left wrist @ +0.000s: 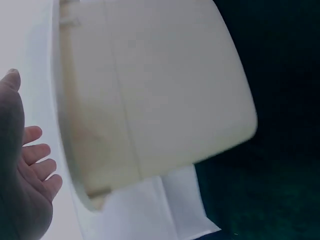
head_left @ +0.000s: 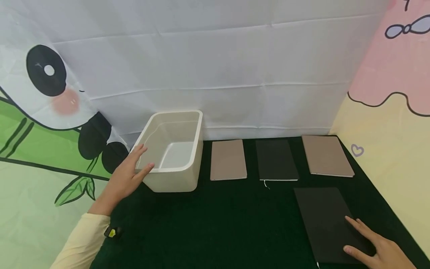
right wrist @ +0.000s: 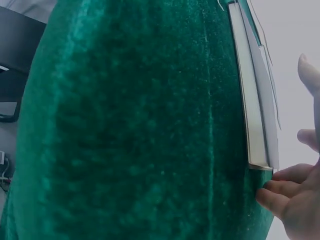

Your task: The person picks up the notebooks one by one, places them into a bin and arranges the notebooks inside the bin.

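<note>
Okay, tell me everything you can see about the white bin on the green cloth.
The white bin is a deep, open-topped tub, slightly creamy, with rounded corners and a smooth rim; it looks like plastic. It stands upright on the dark green cloth, left of the nearest beige notebook. Nothing shows inside. The left hand is by its left side; in the left wrist view, a narrow gap separates them.
</note>
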Motion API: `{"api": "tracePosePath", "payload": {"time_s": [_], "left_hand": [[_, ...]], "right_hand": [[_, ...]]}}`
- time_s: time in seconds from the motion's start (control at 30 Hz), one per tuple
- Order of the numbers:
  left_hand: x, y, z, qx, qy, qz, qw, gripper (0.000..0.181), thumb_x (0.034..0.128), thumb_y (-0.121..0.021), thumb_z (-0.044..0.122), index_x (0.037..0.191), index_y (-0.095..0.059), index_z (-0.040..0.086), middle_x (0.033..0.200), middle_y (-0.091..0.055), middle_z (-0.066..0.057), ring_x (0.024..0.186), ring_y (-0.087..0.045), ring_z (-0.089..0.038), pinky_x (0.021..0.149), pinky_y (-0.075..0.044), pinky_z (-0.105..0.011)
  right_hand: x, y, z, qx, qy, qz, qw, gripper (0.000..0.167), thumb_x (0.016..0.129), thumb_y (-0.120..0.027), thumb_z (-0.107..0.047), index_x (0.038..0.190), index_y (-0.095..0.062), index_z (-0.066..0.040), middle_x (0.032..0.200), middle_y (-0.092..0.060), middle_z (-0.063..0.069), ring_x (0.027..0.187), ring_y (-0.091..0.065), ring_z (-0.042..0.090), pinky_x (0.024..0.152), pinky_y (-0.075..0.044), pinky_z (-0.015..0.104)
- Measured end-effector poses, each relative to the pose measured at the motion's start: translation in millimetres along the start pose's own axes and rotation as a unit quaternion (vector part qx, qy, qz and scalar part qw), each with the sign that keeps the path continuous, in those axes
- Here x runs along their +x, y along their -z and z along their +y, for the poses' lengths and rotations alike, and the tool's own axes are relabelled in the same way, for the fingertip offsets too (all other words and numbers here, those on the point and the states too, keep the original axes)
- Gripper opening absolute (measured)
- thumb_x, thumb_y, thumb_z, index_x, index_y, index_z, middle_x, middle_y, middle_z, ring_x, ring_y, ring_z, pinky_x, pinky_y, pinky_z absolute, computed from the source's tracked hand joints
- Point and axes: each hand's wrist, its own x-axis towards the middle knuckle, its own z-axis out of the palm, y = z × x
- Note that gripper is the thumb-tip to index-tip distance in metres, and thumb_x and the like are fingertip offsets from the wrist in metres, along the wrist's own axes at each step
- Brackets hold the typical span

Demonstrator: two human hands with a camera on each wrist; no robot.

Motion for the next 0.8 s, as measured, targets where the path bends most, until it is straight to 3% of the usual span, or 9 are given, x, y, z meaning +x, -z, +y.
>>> {"api": "tracePosePath", "payload": {"time_s": [0.2, 0.4, 0.67, 0.8], "left_hand": [[-7.9, 0.2, -26.3, -0.030, 0.024, 0.028, 0.9988, 0.067, 0.1052, -0.058, 0.037, 0.159, -0.034, 0.006, 0.168, -0.022, -0.019, 0.151, -0.023, -0.049, 0.107, -0.027, -0.079], [-17.1, -3.2, -44.8, -0.049, 0.053, 0.031, 0.9969, 0.067, 0.1053, -0.058, 0.036, 0.159, -0.032, 0.005, 0.168, -0.021, -0.021, 0.148, -0.025, -0.054, 0.106, -0.026, -0.080], [-21.7, -2.9, -53.7, -0.073, 0.087, 0.022, 0.9933, 0.076, 0.1042, -0.059, 0.039, 0.164, -0.021, 0.010, 0.169, -0.018, -0.018, 0.147, -0.026, -0.055, 0.107, -0.025, -0.080], [-23.5, -0.6, -54.4, -0.086, 0.114, -0.001, 0.9897, 0.082, 0.1044, -0.057, 0.044, 0.165, -0.010, 0.015, 0.170, -0.013, -0.018, 0.148, -0.021, -0.056, 0.108, -0.023, -0.080]], "right_hand": [[-1.0, 0.9, 4.5, 0.007, -0.046, -0.025, 0.9986, 0.096, 0.094, -0.062, -0.064, 0.156, -0.030, 0.003, 0.141, -0.042, 0.046, 0.110, -0.052, 0.069, 0.082, -0.047, 0.073], [1.3, -1.2, 14.8, 0.000, -0.082, -0.081, 0.9933, 0.102, 0.091, -0.061, -0.071, 0.152, -0.036, 0.007, 0.144, -0.037, 0.046, 0.115, -0.048, 0.070, 0.083, -0.047, 0.073], [6.0, -3.0, 22.8, 0.012, -0.087, -0.130, 0.9877, 0.104, 0.088, -0.069, -0.065, 0.149, -0.035, 0.012, 0.143, -0.032, 0.049, 0.120, -0.040, 0.071, 0.085, -0.045, 0.074], [8.3, -2.1, 24.5, 0.054, -0.079, -0.140, 0.9855, 0.101, 0.090, -0.072, -0.056, 0.149, -0.031, 0.016, 0.138, -0.041, 0.049, 0.111, -0.055, 0.063, 0.084, -0.053, 0.064]]}}
